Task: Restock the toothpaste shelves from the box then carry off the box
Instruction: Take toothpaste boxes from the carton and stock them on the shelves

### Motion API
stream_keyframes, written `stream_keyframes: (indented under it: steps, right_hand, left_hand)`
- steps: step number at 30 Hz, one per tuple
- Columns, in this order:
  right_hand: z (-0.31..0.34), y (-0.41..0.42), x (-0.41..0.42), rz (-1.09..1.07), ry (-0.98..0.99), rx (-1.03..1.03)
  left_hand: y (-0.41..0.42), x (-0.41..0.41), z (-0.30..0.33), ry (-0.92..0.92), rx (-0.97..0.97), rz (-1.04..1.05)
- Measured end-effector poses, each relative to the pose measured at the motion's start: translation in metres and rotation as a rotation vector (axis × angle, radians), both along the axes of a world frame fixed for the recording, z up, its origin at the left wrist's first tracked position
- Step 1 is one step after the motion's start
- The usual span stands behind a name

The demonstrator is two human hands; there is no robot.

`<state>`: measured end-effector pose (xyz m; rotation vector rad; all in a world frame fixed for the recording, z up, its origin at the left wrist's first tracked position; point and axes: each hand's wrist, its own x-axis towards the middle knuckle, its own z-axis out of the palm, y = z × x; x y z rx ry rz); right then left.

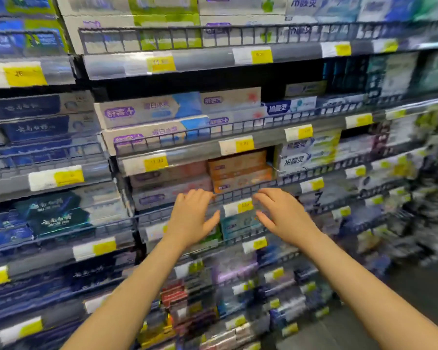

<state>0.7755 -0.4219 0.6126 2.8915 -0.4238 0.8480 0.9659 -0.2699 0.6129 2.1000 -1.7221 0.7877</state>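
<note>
In the head view, tiered toothpaste shelves [238,145] are seen filling the frame, each with a wire front rail and yellow price tags [244,145]. Both hands are raised side by side, apart from each other, in front of the middle shelf. The left hand [191,218] is held with straight, spread fingers, its fingertips at the wire rail just below a row of pink cartons [172,195]; nothing is gripped. The right hand [280,213] is likewise spread and relaxed, holding nothing, near the rail to the right. Orange cartons [240,170] are stacked just above and between the hands. A teal carton [238,223] is seen one shelf lower, between the two hands. White-and-purple cartons [152,112] lie on the shelf above. The box cannot be seen in this view. Much of the frame is blurred.
</note>
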Motion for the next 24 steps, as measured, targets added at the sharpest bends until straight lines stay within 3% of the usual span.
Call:
stream_keyframes:
  steps: [8, 13, 24]
  right_hand:
    - [-0.101, 0.012, -0.212, -0.477, 0.095, 0.247]
    - [-0.153, 0.066, -0.354, -0.827, 0.096, 0.361]
    - [-0.239, 0.306, -0.599, -1.537, -0.074, 0.877]
  left_hand:
    - [-0.094, -0.155, -0.084, -0.023, 0.236, -0.398]
    - [-0.117, -0.288, -0.133, 0.004, 0.348, -0.677]
    - [-0.031, -0.602, -0.234, 0.041, 0.571, -1.358]
